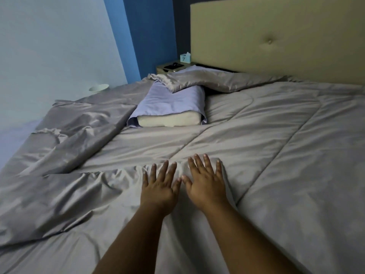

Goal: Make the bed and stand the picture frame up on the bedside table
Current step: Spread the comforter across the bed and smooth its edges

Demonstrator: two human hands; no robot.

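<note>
Pressing flat on grey quilt [256, 135], left hand [160, 187], right hand [206, 184], fingers spread, grasping nothing

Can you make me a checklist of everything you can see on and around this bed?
Surface: grey comforter covers the bed, smooth on the right, bunched and wrinkled on the left.
Job's things: pillow lies on the comforter, its lilac case partly off and a comforter corner folded over its far end; bedside table is beside the headboard; picture frame not identifiable.
Clutter: tissue box and dark objects on the bedside table; white bowl past the bed's far edge.
Grippers: left hand and right hand lie flat, fingers spread, on the comforter.
Cables: nothing seen.
Surroundings: blue walls.
</note>
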